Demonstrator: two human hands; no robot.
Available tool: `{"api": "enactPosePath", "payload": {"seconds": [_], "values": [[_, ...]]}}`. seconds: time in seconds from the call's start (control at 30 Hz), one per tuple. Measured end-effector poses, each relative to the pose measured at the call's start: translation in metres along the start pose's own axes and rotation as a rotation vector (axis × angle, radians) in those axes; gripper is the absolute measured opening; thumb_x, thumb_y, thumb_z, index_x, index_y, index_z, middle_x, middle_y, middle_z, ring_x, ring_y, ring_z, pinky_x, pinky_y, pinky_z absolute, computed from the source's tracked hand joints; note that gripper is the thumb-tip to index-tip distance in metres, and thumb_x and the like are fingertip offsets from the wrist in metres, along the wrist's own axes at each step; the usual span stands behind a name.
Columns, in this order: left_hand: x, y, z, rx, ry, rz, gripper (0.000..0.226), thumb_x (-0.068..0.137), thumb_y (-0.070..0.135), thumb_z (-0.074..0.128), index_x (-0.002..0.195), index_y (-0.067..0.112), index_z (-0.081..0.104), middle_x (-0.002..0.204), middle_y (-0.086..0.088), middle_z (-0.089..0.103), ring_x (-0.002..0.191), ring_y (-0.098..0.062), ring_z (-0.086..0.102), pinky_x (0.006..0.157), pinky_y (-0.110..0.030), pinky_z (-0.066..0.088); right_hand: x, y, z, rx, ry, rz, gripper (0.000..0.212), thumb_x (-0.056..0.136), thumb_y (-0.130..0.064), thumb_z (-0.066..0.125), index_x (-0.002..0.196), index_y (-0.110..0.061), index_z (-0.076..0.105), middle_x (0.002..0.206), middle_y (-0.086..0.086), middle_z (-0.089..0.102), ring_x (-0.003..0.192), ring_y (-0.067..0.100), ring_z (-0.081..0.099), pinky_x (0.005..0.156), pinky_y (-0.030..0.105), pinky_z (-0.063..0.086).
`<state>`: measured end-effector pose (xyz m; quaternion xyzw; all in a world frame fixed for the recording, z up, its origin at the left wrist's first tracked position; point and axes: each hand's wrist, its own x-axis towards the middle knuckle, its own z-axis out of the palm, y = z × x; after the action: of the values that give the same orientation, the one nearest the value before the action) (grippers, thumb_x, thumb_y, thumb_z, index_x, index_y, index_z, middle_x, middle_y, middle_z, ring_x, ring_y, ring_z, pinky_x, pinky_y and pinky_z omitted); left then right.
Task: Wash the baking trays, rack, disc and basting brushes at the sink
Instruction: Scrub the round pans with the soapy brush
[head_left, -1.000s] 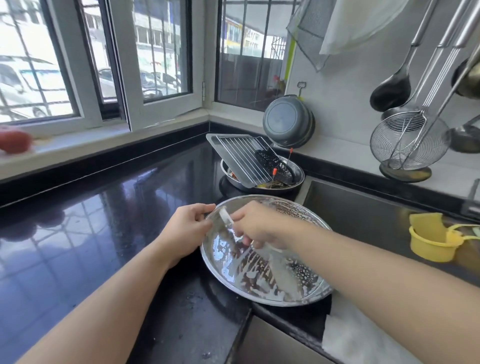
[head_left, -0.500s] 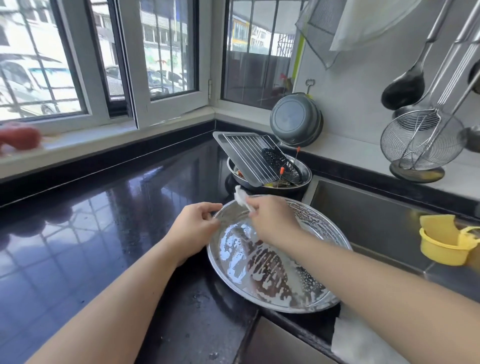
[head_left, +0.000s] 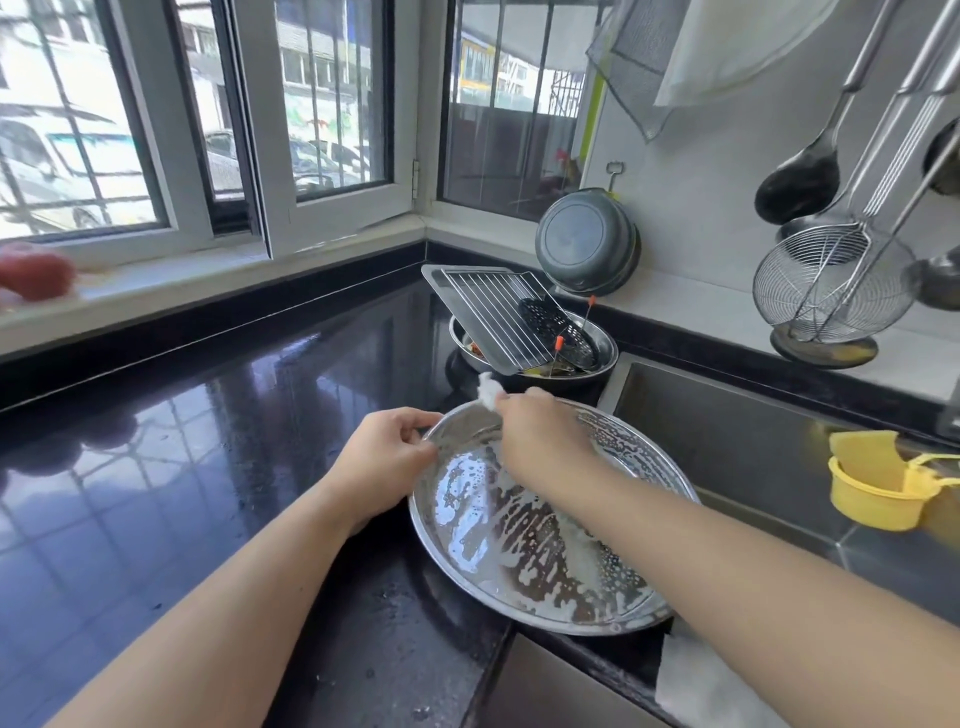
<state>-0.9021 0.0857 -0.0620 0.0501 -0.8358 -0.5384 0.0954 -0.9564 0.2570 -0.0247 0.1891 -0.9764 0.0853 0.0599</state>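
- Where the black counter (head_left: 218, 467) meets the sink (head_left: 753, 447), sits one round steel tray (head_left: 524, 540), streaked with white foam, its near and right rim overhanging the counter edge toward the basin.
- Gripped at its far-left rim by the left hand (head_left: 382, 457), thumb on top and fingers curled over the edge.
- Scrubbed at the far rim by the right hand (head_left: 540, 441), fingers pinched around one small white sponge (head_left: 487, 389) that pokes out above the knuckles.
- Behind the tray, well apart from it, stands one steel bowl (head_left: 602, 358) holding a stack: one rectangular baking tray (head_left: 441, 275) tilted up to the left, one wire rack (head_left: 493, 306) lying on it, one black perforated disc (head_left: 558, 332) leaning on the right.
- Sticking up from the same bowl, two thin orange-tipped brush handles (head_left: 559, 343); bristles hidden.
- Against the wall behind, one dark pan (head_left: 584, 241) propped on edge.
- On the wall to the right, hung ladles and one wire skimmer (head_left: 831, 286); exact ladle count cut off by the frame.
- At the sink's right edge, one yellow plastic cup (head_left: 878, 491).
- By the near sink corner, one white cloth (head_left: 711, 686).
- Left of the tray, a wide stretch of wet glossy counter runs to the window sill.
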Motion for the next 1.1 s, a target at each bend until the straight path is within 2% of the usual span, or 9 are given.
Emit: {"api": "enactPosePath", "payload": {"seconds": [0.07, 0.13, 0.27, 0.4, 0.57, 0.73, 0.8, 0.9, 1.1], "values": [[0.001, -0.001, 0.0, -0.007, 0.012, -0.003, 0.038, 0.09, 0.0, 0.058, 0.104, 0.032, 0.074, 0.051, 0.014, 0.048, 0.049, -0.006, 0.042, 0.05, -0.02, 0.037, -0.008, -0.012, 0.005, 0.071, -0.039, -0.131, 0.043, 0.097, -0.01, 0.052, 0.138, -0.025, 0.057, 0.113, 0.01, 0.055, 0.102, 0.033, 0.059, 0.085, 0.042, 0.052], [0.001, -0.001, 0.0, -0.002, 0.019, -0.002, 0.038, 0.09, 0.0, 0.058, 0.106, 0.031, 0.074, 0.052, 0.014, 0.048, 0.049, -0.004, 0.042, 0.051, -0.019, 0.037, -0.014, -0.013, 0.007, 0.114, -0.051, -0.177, 0.045, 0.099, -0.012, 0.051, 0.141, -0.029, 0.055, 0.11, 0.007, 0.053, 0.1, 0.031, 0.059, 0.085, 0.044, 0.054], [-0.003, 0.002, -0.001, -0.002, 0.0, 0.01, 0.042, 0.09, 0.0, 0.058, 0.093, 0.039, 0.073, 0.054, 0.011, 0.045, 0.051, -0.005, 0.041, 0.05, -0.018, 0.037, -0.012, 0.02, -0.008, -0.065, 0.049, 0.02, 0.043, 0.097, -0.003, 0.049, 0.14, -0.011, 0.051, 0.099, 0.005, 0.046, 0.082, 0.026, 0.052, 0.068, 0.038, 0.047], [-0.004, 0.003, -0.001, 0.002, 0.015, 0.011, 0.035, 0.092, 0.004, 0.061, 0.097, 0.036, 0.074, 0.05, 0.013, 0.045, 0.047, -0.003, 0.039, 0.047, -0.014, 0.035, -0.029, 0.055, -0.022, -0.191, 0.021, 0.167, 0.044, 0.094, 0.003, 0.051, 0.138, -0.002, 0.049, 0.11, 0.013, 0.052, 0.1, 0.035, 0.061, 0.068, 0.037, 0.043], [-0.003, 0.006, 0.001, 0.018, 0.026, 0.009, 0.028, 0.093, 0.009, 0.064, 0.102, 0.032, 0.077, 0.053, 0.013, 0.047, 0.05, -0.002, 0.04, 0.048, -0.015, 0.035, -0.035, 0.058, -0.031, -0.194, -0.038, 0.231, 0.04, 0.09, 0.008, 0.052, 0.129, 0.001, 0.057, 0.112, 0.015, 0.056, 0.099, 0.034, 0.059, 0.07, 0.037, 0.045], [-0.005, 0.006, -0.001, 0.014, 0.016, 0.009, 0.031, 0.092, 0.007, 0.063, 0.102, 0.032, 0.079, 0.057, 0.009, 0.047, 0.054, -0.004, 0.042, 0.051, -0.019, 0.037, -0.006, 0.02, -0.013, -0.096, -0.021, 0.085, 0.066, 0.091, 0.008, 0.05, 0.153, -0.005, 0.031, 0.122, 0.016, 0.054, 0.108, 0.035, 0.059, 0.073, 0.039, 0.043], [-0.004, 0.005, 0.0, 0.016, 0.027, 0.005, 0.032, 0.091, 0.006, 0.064, 0.099, 0.034, 0.079, 0.06, 0.007, 0.047, 0.056, -0.006, 0.042, 0.051, -0.02, 0.036, -0.002, -0.001, -0.001, -0.076, -0.019, -0.038, 0.056, 0.092, 0.004, 0.053, 0.146, -0.008, 0.043, 0.114, 0.012, 0.055, 0.099, 0.033, 0.061, 0.076, 0.042, 0.052], [-0.004, 0.005, 0.0, 0.023, 0.034, 0.012, 0.033, 0.092, 0.007, 0.065, 0.096, 0.037, 0.078, 0.061, 0.006, 0.048, 0.057, -0.008, 0.042, 0.051, -0.021, 0.036, -0.006, -0.009, 0.004, -0.071, -0.03, -0.163, 0.043, 0.094, -0.003, 0.056, 0.136, -0.011, 0.054, 0.111, 0.011, 0.055, 0.097, 0.032, 0.062, 0.076, 0.042, 0.052], [-0.008, 0.009, 0.0, 0.011, 0.025, 0.02, 0.04, 0.09, 0.002, 0.061, 0.089, 0.041, 0.074, 0.058, 0.007, 0.046, 0.054, -0.006, 0.041, 0.049, -0.017, 0.036, -0.034, 0.058, -0.029, -0.268, -0.025, 0.088, 0.048, 0.094, 0.003, 0.053, 0.141, -0.002, 0.046, 0.117, 0.015, 0.054, 0.106, 0.036, 0.062, 0.07, 0.037, 0.043]]}}
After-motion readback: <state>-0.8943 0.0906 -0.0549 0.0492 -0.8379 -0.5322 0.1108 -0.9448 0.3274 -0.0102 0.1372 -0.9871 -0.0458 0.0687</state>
